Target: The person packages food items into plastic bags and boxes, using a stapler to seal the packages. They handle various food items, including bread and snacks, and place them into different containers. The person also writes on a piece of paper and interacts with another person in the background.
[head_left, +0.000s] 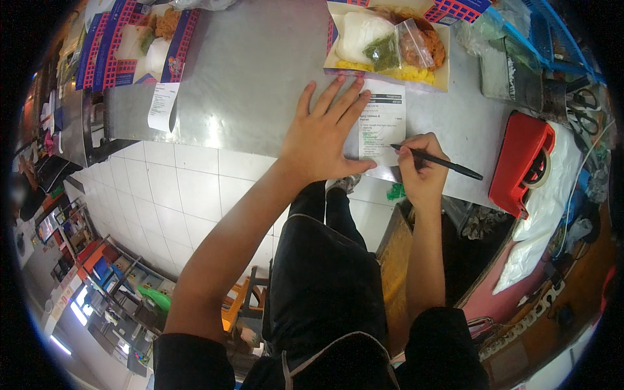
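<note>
A white printed receipt (381,144) with green marks lies at the near edge of the steel counter, its top by an open meal box (354,70). My left hand (323,133) rests with fingers spread, touching the receipt's left side. In my right hand (424,166) is a black pen (448,164), its tip at the paper's right edge. The box holds a wrapped white portion (361,39), green leaves (383,53), yellow shreds (419,76) and brown fried food (429,45) under a small clear bag (414,43).
At the far left, another open meal box (104,49) stands with a receipt (162,106) hanging from it. On the right are a red tape dispenser (520,162), scissors (583,110) and a blue basket (552,32). The steel counter (253,58) runs across, above white floor tiles (188,188).
</note>
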Tool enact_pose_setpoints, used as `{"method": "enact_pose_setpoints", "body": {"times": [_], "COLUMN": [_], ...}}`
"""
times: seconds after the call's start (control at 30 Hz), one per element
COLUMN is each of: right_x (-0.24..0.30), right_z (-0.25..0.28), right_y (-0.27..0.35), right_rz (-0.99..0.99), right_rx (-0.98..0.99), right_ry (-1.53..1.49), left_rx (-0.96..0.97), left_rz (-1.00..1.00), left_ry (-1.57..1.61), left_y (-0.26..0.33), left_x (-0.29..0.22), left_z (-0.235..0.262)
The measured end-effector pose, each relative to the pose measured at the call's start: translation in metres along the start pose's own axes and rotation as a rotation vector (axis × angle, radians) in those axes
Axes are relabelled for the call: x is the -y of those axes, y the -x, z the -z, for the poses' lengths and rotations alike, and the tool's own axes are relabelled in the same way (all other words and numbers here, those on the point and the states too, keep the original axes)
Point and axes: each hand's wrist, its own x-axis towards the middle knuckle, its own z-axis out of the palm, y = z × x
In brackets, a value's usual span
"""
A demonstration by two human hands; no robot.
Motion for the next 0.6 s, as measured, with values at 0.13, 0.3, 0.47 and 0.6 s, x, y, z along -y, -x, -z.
{"method": "enact_pose_setpoints", "body": {"times": [0.13,0.3,0.47,0.6], "right_x": [0.000,-0.002,0.004,0.008], "right_z": [0.000,0.002,0.002,0.001], "right_y": [0.001,0.001,0.001,0.003], "right_rz": [-0.003,-0.002,-0.012,0.090], "right_rx": [0.011,0.046,0.077,0.143], "right_ry": [-0.001,0.015,0.076,0.135], "left_rx": [0.014,0.019,0.022,0.030], "left_rz": [0.008,0.006,0.011,0.014], "left_ry": [0.003,-0.005,-0.001,-0.006], "left_y": [0.000,0.001,0.001,0.001], "left_x": [0.000,0.001,0.001,0.000], "left_z": [0.001,0.000,0.000,0.001]}}
